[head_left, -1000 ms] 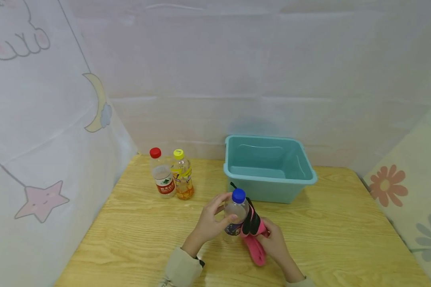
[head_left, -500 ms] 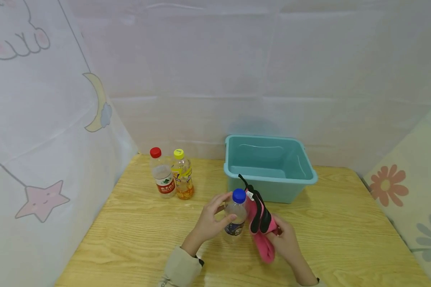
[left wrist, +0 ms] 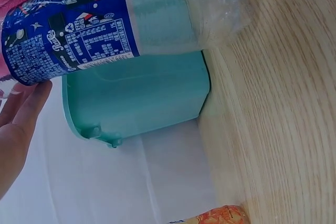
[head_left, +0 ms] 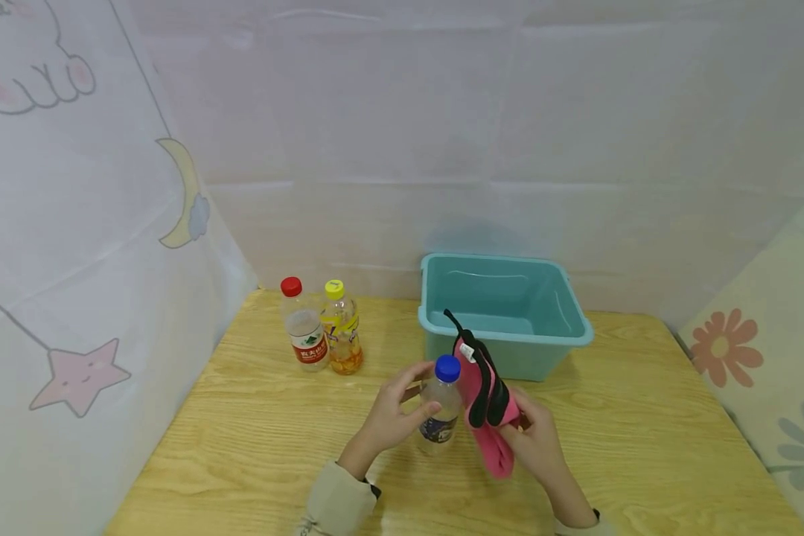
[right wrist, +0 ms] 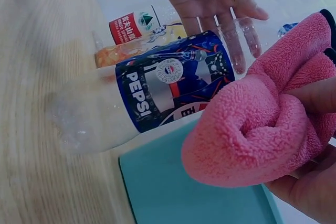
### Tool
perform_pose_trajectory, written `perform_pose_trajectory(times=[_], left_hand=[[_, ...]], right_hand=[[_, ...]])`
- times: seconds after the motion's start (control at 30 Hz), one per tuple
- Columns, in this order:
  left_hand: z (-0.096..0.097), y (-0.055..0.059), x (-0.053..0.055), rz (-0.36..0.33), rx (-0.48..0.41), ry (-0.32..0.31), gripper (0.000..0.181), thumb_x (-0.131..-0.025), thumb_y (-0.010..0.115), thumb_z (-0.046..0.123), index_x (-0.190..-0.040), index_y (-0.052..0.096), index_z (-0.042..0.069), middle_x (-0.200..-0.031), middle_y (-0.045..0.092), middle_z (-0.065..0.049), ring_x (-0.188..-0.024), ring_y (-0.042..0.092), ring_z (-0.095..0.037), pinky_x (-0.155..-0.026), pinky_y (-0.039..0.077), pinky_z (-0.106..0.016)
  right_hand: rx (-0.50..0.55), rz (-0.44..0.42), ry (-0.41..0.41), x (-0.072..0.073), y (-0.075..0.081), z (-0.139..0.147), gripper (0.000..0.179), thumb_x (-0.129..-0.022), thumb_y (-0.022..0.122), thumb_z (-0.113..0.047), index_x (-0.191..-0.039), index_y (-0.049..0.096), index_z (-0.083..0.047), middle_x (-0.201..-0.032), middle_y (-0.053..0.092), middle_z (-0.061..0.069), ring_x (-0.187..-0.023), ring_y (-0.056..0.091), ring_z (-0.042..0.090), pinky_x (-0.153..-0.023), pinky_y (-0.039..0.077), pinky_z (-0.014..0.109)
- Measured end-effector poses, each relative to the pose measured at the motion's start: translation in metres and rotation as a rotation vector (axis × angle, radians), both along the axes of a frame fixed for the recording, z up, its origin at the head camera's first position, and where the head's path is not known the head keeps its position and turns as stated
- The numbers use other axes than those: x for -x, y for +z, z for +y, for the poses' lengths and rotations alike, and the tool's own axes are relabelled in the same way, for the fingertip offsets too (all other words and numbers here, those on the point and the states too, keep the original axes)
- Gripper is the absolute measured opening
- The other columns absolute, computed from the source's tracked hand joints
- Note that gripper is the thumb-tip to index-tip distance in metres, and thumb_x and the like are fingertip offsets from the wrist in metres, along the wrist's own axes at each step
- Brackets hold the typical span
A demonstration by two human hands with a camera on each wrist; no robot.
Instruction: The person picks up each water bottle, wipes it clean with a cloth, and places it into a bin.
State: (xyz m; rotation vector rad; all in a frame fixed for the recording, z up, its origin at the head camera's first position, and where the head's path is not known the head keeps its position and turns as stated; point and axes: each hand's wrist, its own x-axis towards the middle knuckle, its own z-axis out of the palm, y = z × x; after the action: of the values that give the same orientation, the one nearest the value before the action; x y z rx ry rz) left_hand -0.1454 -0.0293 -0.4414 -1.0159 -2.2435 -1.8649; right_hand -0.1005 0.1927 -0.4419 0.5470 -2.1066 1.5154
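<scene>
A clear plastic Pepsi bottle (head_left: 438,429) with a blue cap stands upright on the table. My left hand (head_left: 397,417) holds its upper part, thumb on the near side and fingers behind. In the right wrist view, the bottle's dark blue label (right wrist: 173,82) shows. Just right of the bottle, my right hand (head_left: 534,439) grips a folded pink towel (right wrist: 247,129) with black edging and a small white tag. The towel is off the table, its top close beside the bottle. Whether the two touch is hard to tell.
A teal plastic bin (head_left: 502,350) stands behind the hands. A red-capped bottle (head_left: 306,335) and a yellow-capped bottle (head_left: 342,339) stand side by side at the back left of the wooden table (head_left: 241,461). Pale printed cloth (head_left: 375,149) hangs behind.
My right hand has moved the towel rightward and a little up, away from the bottle's front, so more of the towel shows. The left hand and the bottle have stayed in place.
</scene>
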Motion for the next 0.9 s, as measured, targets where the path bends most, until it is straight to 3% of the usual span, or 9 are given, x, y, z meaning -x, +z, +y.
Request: perform_pose_trajectory(times=[0.17, 0.37, 0.6, 0.9], left_hand=[[0.000, 0.006, -0.001, -0.008, 0.016, -0.028, 0.050, -0.084, 0.060, -0.004, -0.131, 0.041, -0.007, -0.130, 0.046, -0.022, -0.116, 0.047, -0.035, -0.090, 0.045, -0.040], [-0.002, 0.032, -0.012, 0.011, 0.031, -0.047, 0.046, -0.084, 0.059, -0.007, -0.126, 0.041, -0.015, -0.125, 0.047, -0.029, -0.112, 0.048, -0.041, -0.088, 0.046, -0.044], [-0.002, 0.039, -0.015, 0.013, 0.033, -0.035, 0.046, -0.084, 0.058, -0.007, -0.126, 0.042, -0.014, -0.126, 0.047, -0.028, -0.112, 0.047, -0.040, -0.088, 0.046, -0.045], [-0.002, 0.038, -0.016, -0.014, 0.029, -0.009, 0.046, -0.084, 0.059, -0.006, -0.127, 0.045, -0.010, -0.122, 0.047, -0.024, -0.112, 0.047, -0.036, -0.088, 0.046, -0.045]], right_hand=[[-0.052, 0.019, 0.007, -0.001, 0.014, -0.006, 0.040, -0.064, 0.060, 0.025, -0.098, 0.063, 0.005, -0.095, 0.060, -0.006, -0.063, 0.048, 0.007, -0.045, 0.040, 0.020], [-0.088, 0.074, 0.051, -0.004, 0.040, -0.016, 0.040, -0.061, 0.058, 0.026, -0.096, 0.063, 0.006, -0.093, 0.061, 0.003, -0.058, 0.043, 0.006, -0.041, 0.034, 0.020], [-0.186, 0.013, 0.044, 0.009, 0.019, -0.005, 0.039, -0.063, 0.064, 0.021, -0.098, 0.064, 0.002, -0.093, 0.062, 0.014, -0.062, 0.045, 0.005, -0.044, 0.036, 0.020], [-0.218, -0.110, 0.067, 0.010, 0.014, -0.005, 0.035, -0.065, 0.066, 0.018, -0.096, 0.066, 0.002, -0.089, 0.063, 0.010, -0.071, 0.048, 0.005, -0.053, 0.042, 0.022]])
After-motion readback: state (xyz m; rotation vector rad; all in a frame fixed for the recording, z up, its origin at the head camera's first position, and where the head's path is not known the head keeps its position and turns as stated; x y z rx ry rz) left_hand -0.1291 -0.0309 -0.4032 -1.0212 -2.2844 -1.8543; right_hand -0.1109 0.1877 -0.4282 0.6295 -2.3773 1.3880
